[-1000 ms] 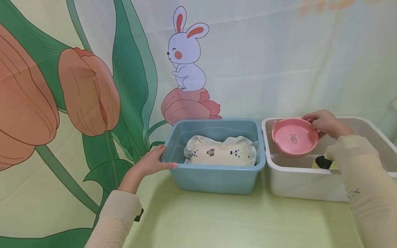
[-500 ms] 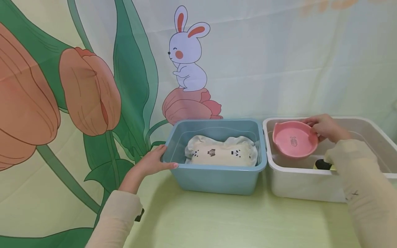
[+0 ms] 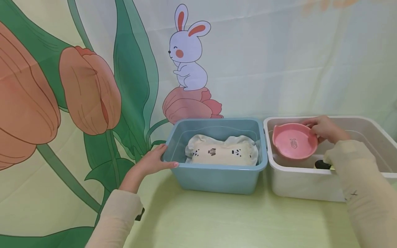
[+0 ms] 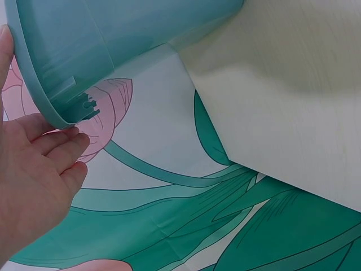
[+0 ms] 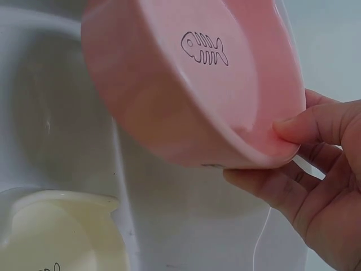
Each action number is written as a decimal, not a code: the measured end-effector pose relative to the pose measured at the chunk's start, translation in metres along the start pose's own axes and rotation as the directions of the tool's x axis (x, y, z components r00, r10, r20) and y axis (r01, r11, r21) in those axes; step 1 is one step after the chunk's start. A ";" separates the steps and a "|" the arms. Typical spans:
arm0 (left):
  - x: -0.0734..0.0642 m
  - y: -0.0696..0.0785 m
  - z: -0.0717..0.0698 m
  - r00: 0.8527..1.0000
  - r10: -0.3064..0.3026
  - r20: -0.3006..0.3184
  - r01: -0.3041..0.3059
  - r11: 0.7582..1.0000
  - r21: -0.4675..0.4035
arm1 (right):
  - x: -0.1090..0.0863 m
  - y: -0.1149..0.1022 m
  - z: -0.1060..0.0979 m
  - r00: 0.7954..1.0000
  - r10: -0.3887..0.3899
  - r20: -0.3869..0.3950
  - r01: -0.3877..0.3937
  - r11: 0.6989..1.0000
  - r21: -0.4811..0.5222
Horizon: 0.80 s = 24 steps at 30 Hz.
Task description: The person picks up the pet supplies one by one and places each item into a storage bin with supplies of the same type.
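Note:
Over the left part of the white bin (image 3: pixel 310 169), my right hand (image 3: pixel 329 129) holds a pink cat-eared pet bowl (image 3: pixel 294 142) by its right rim. The thumb (image 5: pixel 299 127) presses inside the bowl and the fingers are underneath. A fishbone drawing marks the tilted bowl's floor. Lower in the white bin, a pale yellow bowl (image 5: pixel 62 231) shows in the right wrist view. My left hand (image 3: pixel 152 161) rests on the left front corner of the blue bin (image 3: pixel 217 181), thumb along the front rim and fingers at the side.
Inside the blue bin lies a cream cloth piece (image 3: pixel 221 153) with ruffled edges and animal prints. The two bins stand side by side on a pale green table (image 3: pixel 235 220). A printed backdrop (image 3: pixel 263 62) with tulips and a rabbit hangs close behind them.
The pink bowl has sunk slightly toward the white bin in my right hand. My left hand stays at the blue bin's corner.

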<state>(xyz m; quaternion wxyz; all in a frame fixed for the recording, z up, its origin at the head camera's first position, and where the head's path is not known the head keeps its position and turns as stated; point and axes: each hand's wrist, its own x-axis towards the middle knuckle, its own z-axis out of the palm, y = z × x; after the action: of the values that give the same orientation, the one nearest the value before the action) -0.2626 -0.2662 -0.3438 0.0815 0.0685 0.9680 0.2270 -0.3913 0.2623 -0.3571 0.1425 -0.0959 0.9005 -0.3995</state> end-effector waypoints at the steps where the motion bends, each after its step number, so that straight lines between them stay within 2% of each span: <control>1: 0.000 0.000 0.000 1.000 0.000 0.000 0.000 1.000 -0.001 | 0.000 0.000 0.000 1.000 0.001 0.000 -0.001 1.000 -0.001; 17: 0.003 -0.002 0.001 1.000 0.016 -0.013 -0.016 1.000 0.003 | 0.003 0.000 0.003 1.000 -0.002 0.008 0.003 0.999 -0.034; 24: 0.002 -0.003 0.001 1.000 0.008 0.004 -0.008 1.000 0.008 | 0.005 0.001 0.006 1.000 -0.013 0.023 0.014 0.997 -0.073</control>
<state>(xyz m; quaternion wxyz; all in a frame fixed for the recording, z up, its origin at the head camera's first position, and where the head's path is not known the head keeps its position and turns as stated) -0.2650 -0.2683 -0.3461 0.0821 0.0731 0.9685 0.2233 -0.3938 0.2574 -0.3620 0.1462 -0.1116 0.9123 -0.3659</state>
